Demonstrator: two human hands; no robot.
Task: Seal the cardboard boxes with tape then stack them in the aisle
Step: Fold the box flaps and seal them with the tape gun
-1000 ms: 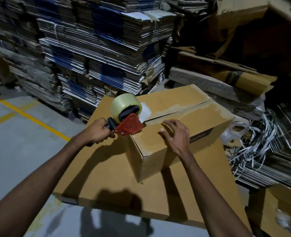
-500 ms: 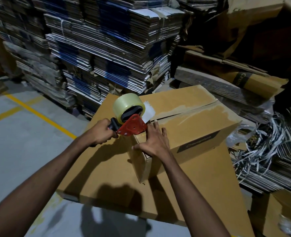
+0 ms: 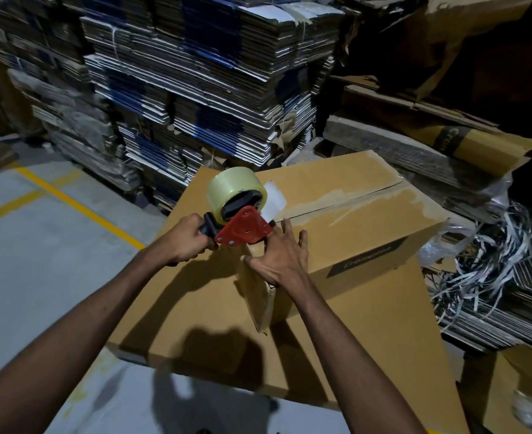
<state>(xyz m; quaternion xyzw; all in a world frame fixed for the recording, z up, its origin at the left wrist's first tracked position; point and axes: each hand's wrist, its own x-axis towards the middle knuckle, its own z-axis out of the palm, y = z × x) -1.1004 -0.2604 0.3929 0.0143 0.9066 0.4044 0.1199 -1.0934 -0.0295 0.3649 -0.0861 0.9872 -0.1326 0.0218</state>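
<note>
The right hand (image 3: 282, 256) hides the box (image 3: 352, 233) corner; the label (image 3: 366, 256) text is illegibly blurred.

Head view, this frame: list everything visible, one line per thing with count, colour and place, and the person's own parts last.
small cardboard box: one, brown, on top of the large box, centre; flaps closed, black label on its side.
large cardboard box: one, brown, under the small box.
tape dispenser: one, red body, black handle, clear tape roll, at the small box's near corner.
flattened carton stacks: many, brown, white and blue edges, behind the boxes.
loose strapping: a tangle, white, at right.
floor: grey with yellow lines, at left.
open box: one, brown, lower right, partly cut off.
left hand: grips the dispenser handle.
right hand: fingers spread, pressing the small box's near corner.
</note>
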